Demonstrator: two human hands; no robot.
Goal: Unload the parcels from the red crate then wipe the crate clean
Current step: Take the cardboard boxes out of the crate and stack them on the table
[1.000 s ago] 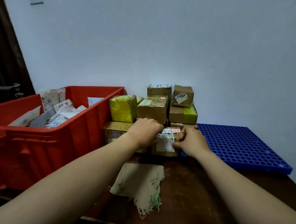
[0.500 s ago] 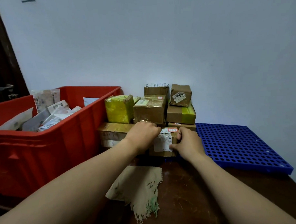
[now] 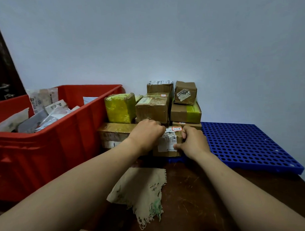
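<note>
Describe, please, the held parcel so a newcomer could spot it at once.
Right of the red crate stands a parcel stack. At its front, the left hand and right hand grip a brown box. Unlike its neighbours, it shows a large crumpled white label in front.

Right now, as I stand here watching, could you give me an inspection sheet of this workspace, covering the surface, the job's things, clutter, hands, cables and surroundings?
Surface: dark wooden table, scratched.
Job's things: red crate at left, with bagged parcels inside; stacked boxes against the wall; cloth lying flat on the table.
Clutter: blue panel with holes, right of the boxes.
Hands: left hand and right hand both grip a small box at the front of the stack.
Cables: nothing seen.
Surroundings: pale wall; dark door at far left.
</note>
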